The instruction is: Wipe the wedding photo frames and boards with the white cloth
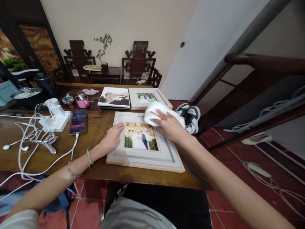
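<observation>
Resting spread over a bunched, fluffy white cloth (152,109), the right hand's fingers (162,114) hold it at the far right corner of a pale-wood frame with a white mat (145,160); whether they also pinch it, I cannot tell. The left hand's fingers (118,126), extended and loose, touch the frame's left border. Under both, it lies flat on the brown wooden surface (88,165). Beyond the right fingers lies a second pale-wood frame (162,95); left of the left fingers, a dark-screened phone (78,121) on a white cable (73,144).

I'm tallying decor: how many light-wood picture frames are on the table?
2: the near frame, under the left hand, and the far frame behind it. More may be hidden.
</observation>
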{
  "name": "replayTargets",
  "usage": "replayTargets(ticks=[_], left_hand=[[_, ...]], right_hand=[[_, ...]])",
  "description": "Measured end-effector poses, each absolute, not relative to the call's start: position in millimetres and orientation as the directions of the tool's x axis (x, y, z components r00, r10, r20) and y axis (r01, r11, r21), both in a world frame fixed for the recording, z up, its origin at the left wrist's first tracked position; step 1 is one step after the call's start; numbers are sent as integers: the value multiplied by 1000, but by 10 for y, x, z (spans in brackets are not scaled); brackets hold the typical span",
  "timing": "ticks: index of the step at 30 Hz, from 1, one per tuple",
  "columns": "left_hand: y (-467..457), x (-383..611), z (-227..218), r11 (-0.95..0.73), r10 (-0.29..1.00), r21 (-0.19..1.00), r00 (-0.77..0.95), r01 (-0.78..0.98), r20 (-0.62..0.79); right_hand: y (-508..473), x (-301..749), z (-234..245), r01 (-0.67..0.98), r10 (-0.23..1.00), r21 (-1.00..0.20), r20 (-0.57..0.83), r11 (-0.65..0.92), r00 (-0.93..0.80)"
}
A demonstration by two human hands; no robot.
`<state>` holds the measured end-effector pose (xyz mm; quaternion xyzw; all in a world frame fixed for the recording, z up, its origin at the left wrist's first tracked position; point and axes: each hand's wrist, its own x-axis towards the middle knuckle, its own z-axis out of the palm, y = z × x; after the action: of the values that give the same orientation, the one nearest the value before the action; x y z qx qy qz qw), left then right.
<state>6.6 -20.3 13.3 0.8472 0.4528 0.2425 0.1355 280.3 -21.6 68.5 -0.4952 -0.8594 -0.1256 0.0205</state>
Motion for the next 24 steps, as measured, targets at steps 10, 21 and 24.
replayTargets(ticks=[10,21,24], left_hand=[[-167,42,78,-560,829,492,453,667,329],[-190,68,111,-535,844,437,428,723,325],[-175,69,82,-549,834,447,432,706,342]], right_hand=[[288,1771,707,694,699,223,69,684,-712],[-23,3103,673,869,888,194,-21,455,-460],[-394,3163,688,869,880,138,-51,475,-472]])
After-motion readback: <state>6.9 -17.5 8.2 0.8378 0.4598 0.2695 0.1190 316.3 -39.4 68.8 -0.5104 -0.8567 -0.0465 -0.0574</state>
